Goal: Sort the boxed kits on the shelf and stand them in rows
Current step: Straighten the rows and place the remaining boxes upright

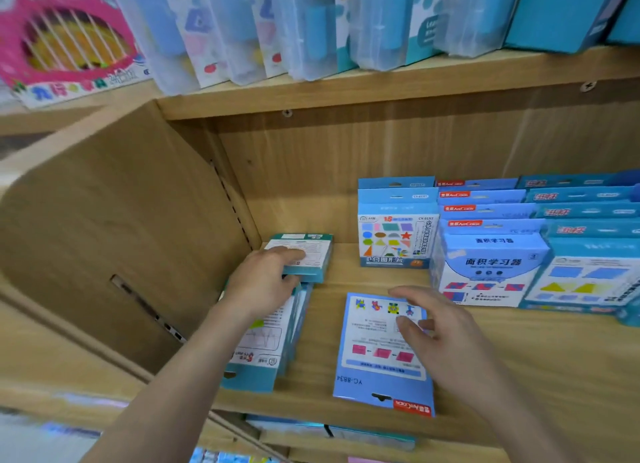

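Observation:
On the wooden shelf a teal boxed kit lies flat at the back left on a stack of similar kits. My left hand grips its near edge, fingers on top and thumb under. A blue flat kit lies face down in the middle. My right hand hovers over its right side with fingers spread and relaxed. Upright rows stand at the right: shape-piece kits, area-learner kits and light blue kits.
The shelf's wooden side panel closes off the left. An upper shelf carries clear plastic cases and a pink box. More boxes show on a lower shelf.

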Demonstrator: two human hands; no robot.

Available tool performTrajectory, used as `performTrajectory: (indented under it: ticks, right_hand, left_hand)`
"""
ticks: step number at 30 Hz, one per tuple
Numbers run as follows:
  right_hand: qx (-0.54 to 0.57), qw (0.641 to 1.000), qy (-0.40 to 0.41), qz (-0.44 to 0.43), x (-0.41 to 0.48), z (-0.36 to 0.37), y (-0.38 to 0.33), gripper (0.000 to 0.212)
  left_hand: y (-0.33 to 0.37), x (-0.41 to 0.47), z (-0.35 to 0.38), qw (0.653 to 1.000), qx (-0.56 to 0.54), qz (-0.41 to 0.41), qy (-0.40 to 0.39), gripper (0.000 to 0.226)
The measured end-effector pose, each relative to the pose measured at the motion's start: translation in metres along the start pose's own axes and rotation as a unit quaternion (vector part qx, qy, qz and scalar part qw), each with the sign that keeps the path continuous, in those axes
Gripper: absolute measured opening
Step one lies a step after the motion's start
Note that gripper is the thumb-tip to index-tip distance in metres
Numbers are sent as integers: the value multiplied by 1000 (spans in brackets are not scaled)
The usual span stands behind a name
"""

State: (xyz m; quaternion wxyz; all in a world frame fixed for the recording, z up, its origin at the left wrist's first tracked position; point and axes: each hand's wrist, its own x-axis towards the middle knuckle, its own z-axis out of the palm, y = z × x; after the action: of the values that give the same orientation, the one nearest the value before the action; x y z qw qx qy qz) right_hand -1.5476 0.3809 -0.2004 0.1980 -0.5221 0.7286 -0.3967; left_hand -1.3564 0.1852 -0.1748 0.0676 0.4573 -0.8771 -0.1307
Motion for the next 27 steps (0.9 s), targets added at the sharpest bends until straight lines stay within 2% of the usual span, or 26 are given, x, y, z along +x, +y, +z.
performTrajectory:
  ticks: [4, 7, 11, 13, 16, 18, 21, 24, 27]
  right_hand:
    - [13, 1000, 6, -7, 4, 2, -5, 32]
    - [18, 1000, 12, -14, 7, 0, -13, 42]
    - [18, 999, 31, -29, 16, -9, -29, 45]
    - [2, 997, 42, -67, 23, -16, -43, 51]
    - [-17, 989, 40, -142, 33, -24, -70, 57]
    - [-27, 987, 25, -158, 39, -28, -84, 60]
    - [-21, 986, 5, -168, 43, -26, -95, 61]
    - [69, 986, -7, -151, 43, -21, -96, 46]
    - [200, 974, 2, -105, 38, -23, -91, 31]
  left_hand:
    - [6, 9, -9, 992, -24, -13, 121, 32]
    - [13, 9, -33, 969, -94, -25, 227, 27]
    - [17, -11, -65, 939, -174, -11, 296, 19]
    - [15, -26, -75, 926, -241, -15, 290, 24]
    - [20, -49, -87, 896, -373, -22, 239, 25]
    - [27, -62, -93, 876, -440, -17, 197, 24]
    - [33, -76, -100, 861, -482, -16, 161, 23]
    - [34, -81, -104, 853, -503, -18, 139, 26]
    - [34, -81, -104, 838, -521, -16, 159, 32]
